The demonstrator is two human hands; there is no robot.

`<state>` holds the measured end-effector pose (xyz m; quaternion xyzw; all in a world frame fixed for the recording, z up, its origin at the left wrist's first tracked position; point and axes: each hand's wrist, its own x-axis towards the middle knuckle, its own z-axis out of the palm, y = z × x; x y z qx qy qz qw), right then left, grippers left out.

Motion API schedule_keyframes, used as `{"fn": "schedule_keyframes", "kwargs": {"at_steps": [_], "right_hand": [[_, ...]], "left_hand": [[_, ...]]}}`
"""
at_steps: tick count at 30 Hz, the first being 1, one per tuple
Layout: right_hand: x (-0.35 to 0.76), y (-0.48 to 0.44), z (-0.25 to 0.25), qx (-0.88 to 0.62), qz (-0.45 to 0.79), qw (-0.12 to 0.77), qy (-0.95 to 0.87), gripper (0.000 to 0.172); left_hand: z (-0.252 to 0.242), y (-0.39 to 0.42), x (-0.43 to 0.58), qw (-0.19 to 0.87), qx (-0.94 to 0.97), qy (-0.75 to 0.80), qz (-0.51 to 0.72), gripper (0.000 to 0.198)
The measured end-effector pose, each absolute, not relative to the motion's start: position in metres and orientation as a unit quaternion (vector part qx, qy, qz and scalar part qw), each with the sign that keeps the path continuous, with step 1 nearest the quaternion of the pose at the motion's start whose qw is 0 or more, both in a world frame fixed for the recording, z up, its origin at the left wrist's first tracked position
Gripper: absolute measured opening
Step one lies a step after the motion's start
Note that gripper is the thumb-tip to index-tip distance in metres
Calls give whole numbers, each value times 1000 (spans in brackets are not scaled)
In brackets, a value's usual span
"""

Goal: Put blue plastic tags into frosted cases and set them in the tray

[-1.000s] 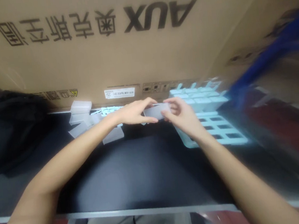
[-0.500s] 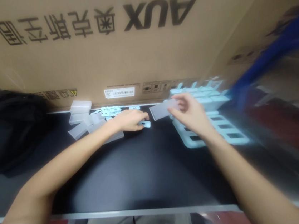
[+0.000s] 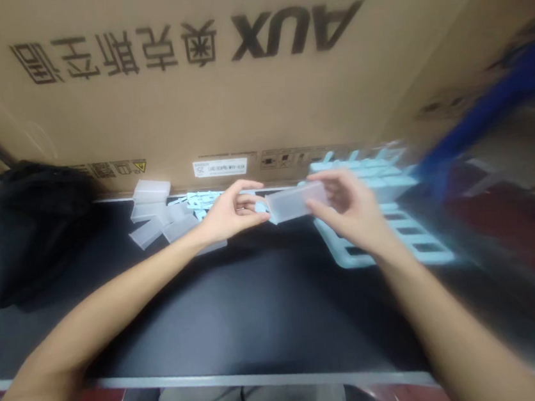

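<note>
My right hand (image 3: pixel 347 201) grips a translucent plastic box (image 3: pixel 294 202) by its right end, thumb in front and fingers behind. Between the thumb and fingers of my left hand (image 3: pixel 234 210) is a small light-blue plastic piece (image 3: pixel 263 208), held at the box's left end. The piece appears to touch that end; how far it sits in it I cannot tell. Left of my left hand lie more translucent boxes (image 3: pixel 150 191) in a loose heap, with a pile of thin light-blue pieces (image 3: pixel 197 199) beside them. Behind my right hand stands a light-blue rack (image 3: pixel 338 253) with rectangular openings.
Several boxes with light-blue tops (image 3: pixel 386 180) stand at the rack's back. A large cardboard carton (image 3: pixel 199 111) rises along the far edge of the black table (image 3: pixel 242 313). Black cloth or a bag (image 3: pixel 34 233) lies at the left; a blurred blue bar (image 3: pixel 488 101) is at the right.
My left hand has lifted the light-blue piece off the table and brought it to the box's left end. My right hand still holds the box. The view has shifted slightly.
</note>
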<state>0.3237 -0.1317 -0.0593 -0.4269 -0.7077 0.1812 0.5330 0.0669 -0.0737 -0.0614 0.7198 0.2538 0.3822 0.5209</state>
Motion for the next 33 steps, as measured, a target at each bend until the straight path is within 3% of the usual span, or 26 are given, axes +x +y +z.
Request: {"fn": "schedule_keyframes", "kwargs": {"at_steps": [5,16,25,33], "right_hand": [[318,-132,-63,-419,167,531,-718,33],[305,-135,-65,-434,146,527,-716,32],[295,-136,-68,-414,224,525,-709,34],[281,-136,-71,-398,264,559,-678,38]], "left_hand": [[-68,-68,69,554,655,280,431,67],[-73,-67,72,488,649,311,494,47],[-70,-71,74,505,627,300,512,53],[-63,-84,80,420,670,285,541,48]]}}
